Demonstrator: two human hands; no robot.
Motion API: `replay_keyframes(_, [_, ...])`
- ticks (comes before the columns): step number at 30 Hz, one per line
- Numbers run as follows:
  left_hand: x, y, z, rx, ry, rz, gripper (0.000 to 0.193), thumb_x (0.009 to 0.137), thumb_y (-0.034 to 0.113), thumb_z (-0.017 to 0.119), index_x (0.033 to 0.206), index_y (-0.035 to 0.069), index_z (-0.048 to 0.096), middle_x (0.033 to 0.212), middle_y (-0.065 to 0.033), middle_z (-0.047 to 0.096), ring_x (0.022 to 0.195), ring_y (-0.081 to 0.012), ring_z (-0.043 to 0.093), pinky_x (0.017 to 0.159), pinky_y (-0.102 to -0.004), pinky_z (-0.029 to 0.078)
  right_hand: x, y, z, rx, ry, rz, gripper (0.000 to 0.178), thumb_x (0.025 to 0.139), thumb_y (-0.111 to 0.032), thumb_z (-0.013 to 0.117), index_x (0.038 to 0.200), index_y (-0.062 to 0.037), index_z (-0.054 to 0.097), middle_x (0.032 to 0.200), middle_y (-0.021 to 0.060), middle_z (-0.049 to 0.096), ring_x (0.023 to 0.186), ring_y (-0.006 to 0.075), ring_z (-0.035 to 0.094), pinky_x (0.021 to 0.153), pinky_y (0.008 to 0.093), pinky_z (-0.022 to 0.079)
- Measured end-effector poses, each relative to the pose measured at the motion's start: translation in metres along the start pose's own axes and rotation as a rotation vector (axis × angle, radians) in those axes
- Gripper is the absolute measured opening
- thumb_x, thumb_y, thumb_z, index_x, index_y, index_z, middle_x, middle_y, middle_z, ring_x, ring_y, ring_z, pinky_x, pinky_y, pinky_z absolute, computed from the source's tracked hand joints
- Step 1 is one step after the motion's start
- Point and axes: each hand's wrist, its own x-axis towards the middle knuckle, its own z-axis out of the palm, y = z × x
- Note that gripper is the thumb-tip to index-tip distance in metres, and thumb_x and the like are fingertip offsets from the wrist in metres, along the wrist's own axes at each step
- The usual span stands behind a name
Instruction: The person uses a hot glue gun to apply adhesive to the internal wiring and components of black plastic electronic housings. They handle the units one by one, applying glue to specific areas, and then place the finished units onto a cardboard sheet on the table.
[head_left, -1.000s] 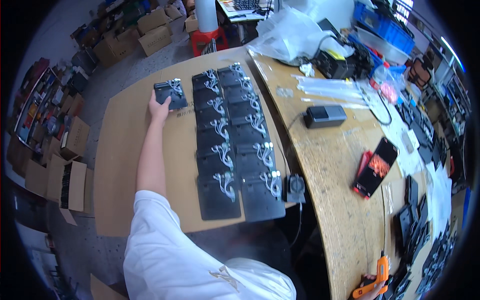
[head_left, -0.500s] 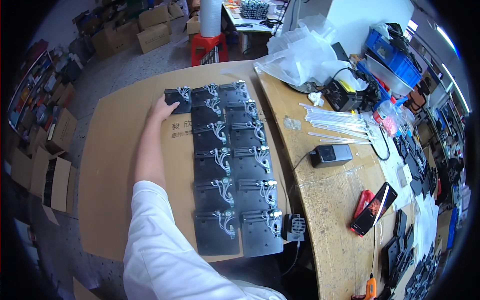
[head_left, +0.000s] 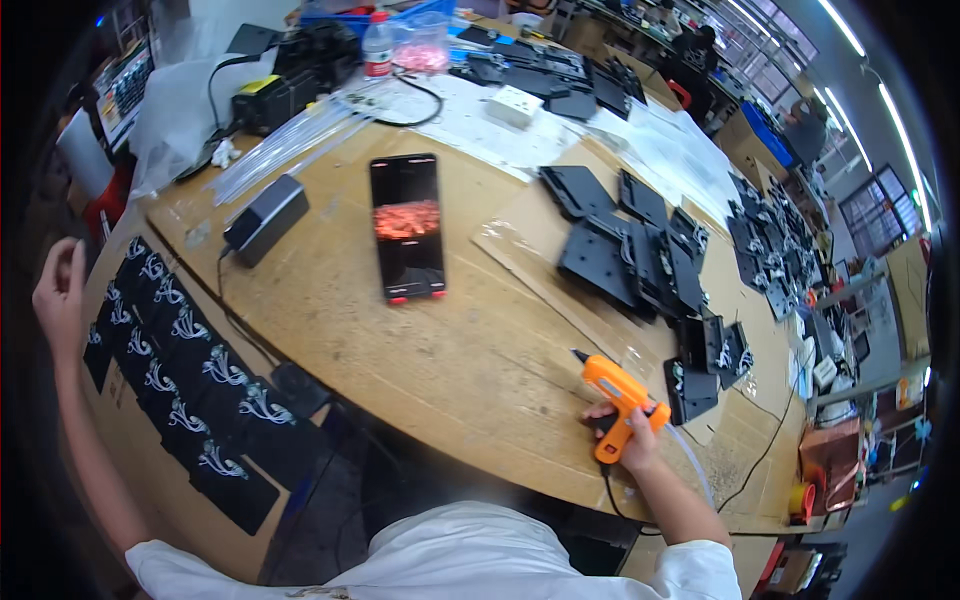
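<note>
My right hand (head_left: 642, 445) is closed round the grip of an orange hot glue gun (head_left: 622, 392) at the table's near right. The gun's dark nozzle points up and left, and a glue stick trails from its back. At the far left, my left hand (head_left: 60, 295) is raised with its fingers loosely bent and nothing visible in them. Black panels (head_left: 225, 505) with white wires lie in rows on the cardboard (head_left: 135, 425) beside and below that hand. More black plastic housings (head_left: 612, 262) are heaped beyond the glue gun.
A phone (head_left: 408, 228) stands propped on the wooden table (head_left: 470, 385). Left of it are a black power box (head_left: 267, 218) and a bundle of clear glue sticks (head_left: 290, 140). A bottle (head_left: 377, 45) is at the back. The gun's cable (head_left: 612, 495) runs off the near edge.
The view has swung right. My left hand has let go of the panel at the far row's end and lifted away. My right hand now shows, holding the glue gun.
</note>
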Motion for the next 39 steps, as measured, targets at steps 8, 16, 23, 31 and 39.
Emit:
replay_keyframes(8, [-0.047, 0.440, 0.163, -0.267, -0.590, 1.010, 0.017, 0.078, 0.012, 0.070, 0.093, 0.006, 0.066, 0.071, -0.0113, 0.063, 0.063, -0.0293, 0.064, 0.054, -0.0408, 0.049, -0.013, -0.007, 0.001, -0.146, -0.090, 0.056, 0.027, 0.092, -0.025, 0.065, 0.103, -0.0007, 0.069, 0.078, 0.0031, 0.067, 0.065, 0.0109, 0.059, 0.058, 0.0280, 0.046])
replay_keyframes(16, [-0.048, 0.523, 0.352, 0.106, -0.761, 0.917, 0.026, 0.083, 0.006, 0.060, 0.108, 0.016, 0.063, 0.127, -0.0117, 0.056, 0.118, -0.0302, 0.056, 0.086, -0.0422, 0.054, -0.004, -0.016, 0.011, -0.388, -0.065, -0.151, 0.022, 0.086, -0.023, 0.072, 0.079, -0.0033, 0.064, 0.059, 0.0025, 0.055, 0.055, 0.0089, 0.053, 0.052, 0.0284, 0.042])
replay_keyframes(23, [-0.030, 0.507, 0.359, -0.382, -0.400, 0.902, 0.028, 0.074, 0.000, 0.064, 0.101, 0.008, 0.062, 0.112, -0.0137, 0.063, 0.108, -0.0355, 0.059, 0.091, -0.0427, 0.049, -0.005, -0.018, 0.007, -0.232, -0.064, -0.064, 0.021, 0.087, -0.024, 0.072, 0.085, -0.0033, 0.067, 0.062, 0.0006, 0.058, 0.057, 0.0074, 0.055, 0.052, 0.0266, 0.043])
replay_keyframes(31, [-0.044, 0.436, 0.181, -1.177, -0.289, 0.349, 0.039, 0.088, 0.001, 0.068, 0.124, 0.005, 0.052, 0.102, -0.0121, 0.070, 0.090, -0.0175, 0.068, 0.075, -0.0287, 0.052, -0.006, -0.015, 0.001, -0.045, -0.049, 0.027, 0.027, 0.093, -0.022, 0.063, 0.110, -0.0017, 0.066, 0.089, 0.0081, 0.072, 0.074, 0.0124, 0.064, 0.063, 0.0278, 0.050])
replay_keyframes(39, [-0.082, 0.391, 0.100, -0.855, -0.516, 0.372, 0.031, 0.075, 0.000, 0.080, 0.104, 0.001, 0.069, 0.093, -0.0091, 0.072, 0.084, -0.0122, 0.067, 0.074, -0.0240, 0.053, -0.012, -0.009, -0.005, 0.167, -0.016, -0.023, 0.050, 0.093, -0.041, 0.058, 0.118, 0.0029, 0.060, 0.098, 0.0174, 0.069, 0.089, 0.0250, 0.067, 0.068, 0.0328, 0.051])
